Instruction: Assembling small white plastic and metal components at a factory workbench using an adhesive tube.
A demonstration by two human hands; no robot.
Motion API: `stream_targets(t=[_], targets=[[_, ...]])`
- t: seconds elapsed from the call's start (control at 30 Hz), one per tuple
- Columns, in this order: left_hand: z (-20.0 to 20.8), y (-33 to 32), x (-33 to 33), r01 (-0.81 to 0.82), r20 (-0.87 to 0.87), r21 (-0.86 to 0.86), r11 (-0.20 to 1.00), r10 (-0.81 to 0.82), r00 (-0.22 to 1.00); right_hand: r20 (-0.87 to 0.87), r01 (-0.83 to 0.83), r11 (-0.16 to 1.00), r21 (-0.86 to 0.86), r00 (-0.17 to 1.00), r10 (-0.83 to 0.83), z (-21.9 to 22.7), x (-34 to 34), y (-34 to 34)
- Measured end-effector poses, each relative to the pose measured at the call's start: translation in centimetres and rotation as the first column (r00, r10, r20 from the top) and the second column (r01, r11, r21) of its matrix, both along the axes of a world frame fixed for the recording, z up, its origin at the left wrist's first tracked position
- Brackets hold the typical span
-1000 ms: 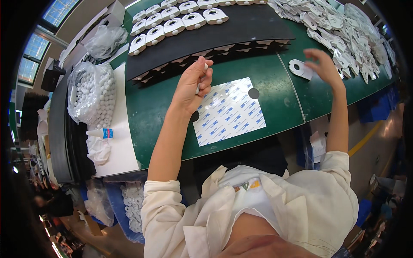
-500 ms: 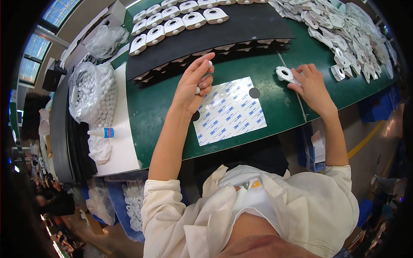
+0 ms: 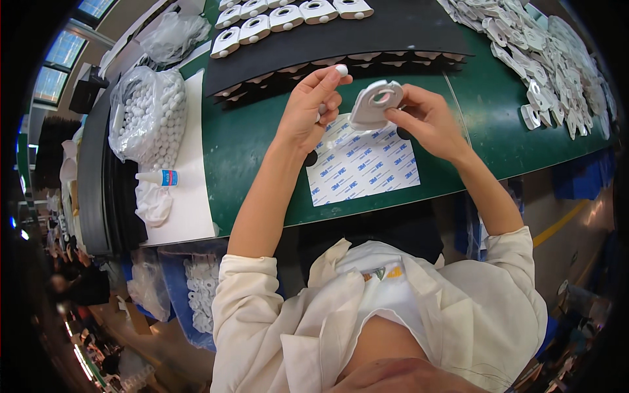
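Note:
A small white ball (image 3: 341, 69) is pinched between the thumb and forefinger of my left hand (image 3: 309, 108). Another white ball (image 3: 322, 110) is tucked under that hand's curled fingers. My right hand (image 3: 429, 121) grips a white plastic part (image 3: 376, 106) with a round hole, tilted upright close to the ball. Both hands are raised over a white sheet with blue print (image 3: 364, 166), which lies at the table's near edge with dark round spots at its sides.
Behind my hands, a black board (image 3: 341, 42) carries rows of similar white parts (image 3: 286, 18). More parts are heaped at far right (image 3: 534, 59). On the left lie a bag of white balls (image 3: 149, 118) and a small glue bottle (image 3: 157, 177) on white card.
My right hand has lifted the white part off the table and brought it left, beside my left hand. The left hand still holds its balls. The view has shifted slightly.

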State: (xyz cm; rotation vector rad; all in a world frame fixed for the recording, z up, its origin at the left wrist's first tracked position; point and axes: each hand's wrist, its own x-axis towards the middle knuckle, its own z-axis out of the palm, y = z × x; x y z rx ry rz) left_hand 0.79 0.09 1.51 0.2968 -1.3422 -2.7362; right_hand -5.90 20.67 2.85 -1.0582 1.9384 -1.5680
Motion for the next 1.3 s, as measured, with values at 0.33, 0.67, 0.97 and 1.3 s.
stream_targets(t=[0.33,0.67,0.97,1.3], targets=[[-0.2,0.2,0.0,0.035,0.006,-0.067,0.997,-0.034,0.999,0.025,0.057,0.998,0.021,0.998,-0.058,-3.9,0.8,-1.1],[-0.4,0.2,-0.1,0.033,-0.001,-0.062,0.998,-0.033,0.999,-0.152,0.087,0.996,0.031,0.985,-0.082,-4.1,0.9,-1.0],[-0.3,0.2,-0.1,0.049,0.006,-0.016,0.999,-0.049,0.999,-0.382,0.068,0.997,0.022,0.923,-0.055,-2.9,1.8,-1.5],[-0.2,0.8,0.0,0.002,0.013,-0.254,0.967,0.001,1.000,0.368,0.143,0.966,-0.214,0.928,-0.055,-3.8,-0.1,-0.9]])
